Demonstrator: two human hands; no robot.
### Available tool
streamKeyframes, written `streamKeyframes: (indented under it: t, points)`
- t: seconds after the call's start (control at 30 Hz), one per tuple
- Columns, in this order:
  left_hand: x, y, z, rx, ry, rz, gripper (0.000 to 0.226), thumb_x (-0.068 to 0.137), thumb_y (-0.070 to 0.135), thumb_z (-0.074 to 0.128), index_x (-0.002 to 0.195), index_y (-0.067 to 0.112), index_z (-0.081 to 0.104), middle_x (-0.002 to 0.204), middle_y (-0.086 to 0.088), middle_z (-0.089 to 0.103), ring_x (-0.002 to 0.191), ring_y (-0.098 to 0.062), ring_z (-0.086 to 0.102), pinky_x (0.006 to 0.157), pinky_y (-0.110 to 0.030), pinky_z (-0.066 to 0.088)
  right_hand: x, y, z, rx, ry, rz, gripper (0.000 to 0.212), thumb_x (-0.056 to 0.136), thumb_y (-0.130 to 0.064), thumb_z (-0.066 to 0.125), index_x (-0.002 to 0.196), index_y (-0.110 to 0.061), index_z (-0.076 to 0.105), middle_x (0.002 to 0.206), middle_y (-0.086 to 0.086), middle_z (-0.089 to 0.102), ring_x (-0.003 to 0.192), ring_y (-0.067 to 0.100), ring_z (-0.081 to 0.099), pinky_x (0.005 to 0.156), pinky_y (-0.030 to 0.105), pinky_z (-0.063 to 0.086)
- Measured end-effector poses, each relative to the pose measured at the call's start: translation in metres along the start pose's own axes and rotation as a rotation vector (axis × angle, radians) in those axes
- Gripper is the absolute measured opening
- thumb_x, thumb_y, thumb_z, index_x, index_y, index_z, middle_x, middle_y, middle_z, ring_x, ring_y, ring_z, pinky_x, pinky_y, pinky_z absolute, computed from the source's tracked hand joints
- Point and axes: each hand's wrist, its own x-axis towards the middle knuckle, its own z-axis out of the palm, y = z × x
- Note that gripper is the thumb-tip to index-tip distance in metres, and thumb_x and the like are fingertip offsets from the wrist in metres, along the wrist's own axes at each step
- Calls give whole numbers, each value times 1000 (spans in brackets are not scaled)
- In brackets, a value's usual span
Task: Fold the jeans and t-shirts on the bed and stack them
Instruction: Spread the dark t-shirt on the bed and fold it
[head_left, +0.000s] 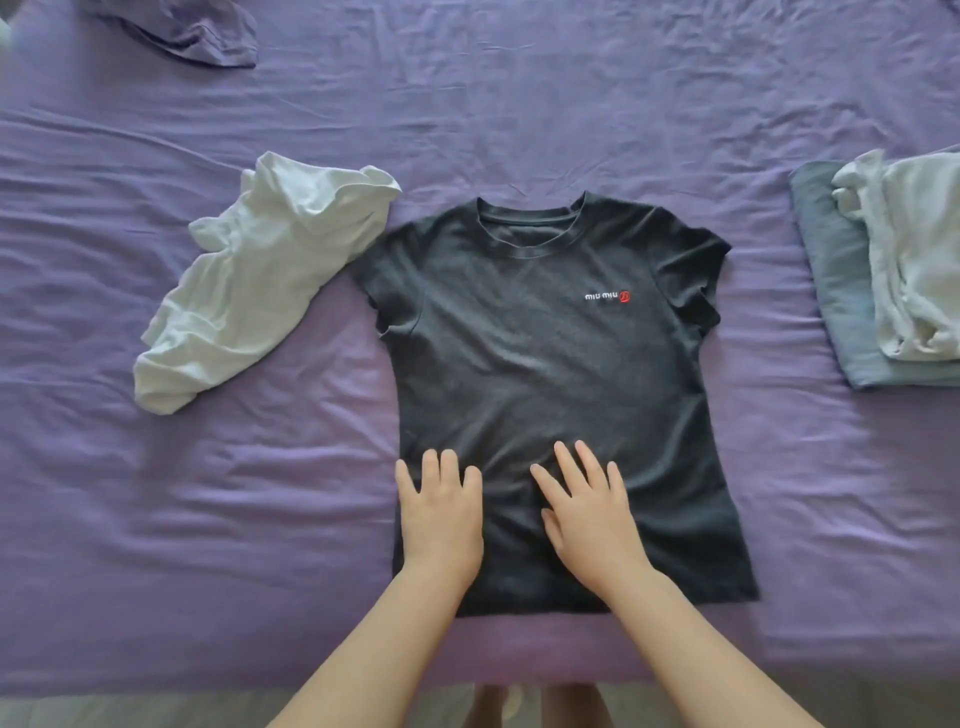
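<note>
My left hand (441, 512) and right hand (587, 512) lie flat, fingers spread, gripping nothing, pressing the black t-shirt (545, 364) spread on the bed (208, 519). A crumpled white t-shirt (260, 275) lies beside its left sleeve; the folded stack (883, 280) sits far right.

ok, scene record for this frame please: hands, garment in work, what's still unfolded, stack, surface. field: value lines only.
left hand: left hand flat, fingers straight, pressing the lower part of the dark t-shirt
right hand: right hand flat, fingers spread, also on the lower part of the shirt
garment in work: dark t-shirt, spread face up, neck away from the person, not yet folded
unfolded: white t-shirt, crumpled, touching the dark shirt's sleeve
stack: folded white garment on folded jeans, far right
surface: purple bedsheet, creased
</note>
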Motion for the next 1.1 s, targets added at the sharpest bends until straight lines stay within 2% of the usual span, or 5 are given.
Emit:
streamKeyframes:
  t: [0.33,0.53,0.7,0.87,1.1]
  points:
    - [129,77,-37,-52,-37,364,61,100,40,31,150,21,2,160,-4,-4,146,-28,-7,116,-52,-1,108,108,-46,19,58,164,54,98,-45,27,148,-35,8,159,3,0,145,26,-4,115,49,9]
    - [203,120,-65,-12,-21,410,62,100,41,30,150,23,0,159,-3,-6,146,-28,-10,115,-54,-1,153,167,-74,-18,104,220,52,99,-43,24,148,-31,12,158,7,8,145,24,5,109,40,25]
    - [253,152,-86,-30,-19,427,62,99,39,33,150,23,2,160,0,-4,146,-27,-10,115,-54,0,171,186,-93,91,341,303,40,89,-20,59,128,-22,54,143,16,42,135,34,35,97,48,40]
    - [288,172,-105,-51,-40,394,65,98,38,36,151,21,1,160,0,-5,146,-26,-9,115,-56,2,183,196,-95,250,296,573,63,92,-36,50,147,-20,21,153,15,23,136,30,29,105,42,33]
    - [315,173,-128,-353,-30,356,41,97,25,40,138,26,43,149,1,36,132,-28,33,103,-43,33,180,185,-107,400,520,399,65,76,8,63,136,-11,46,135,16,49,110,32,53,92,44,48]
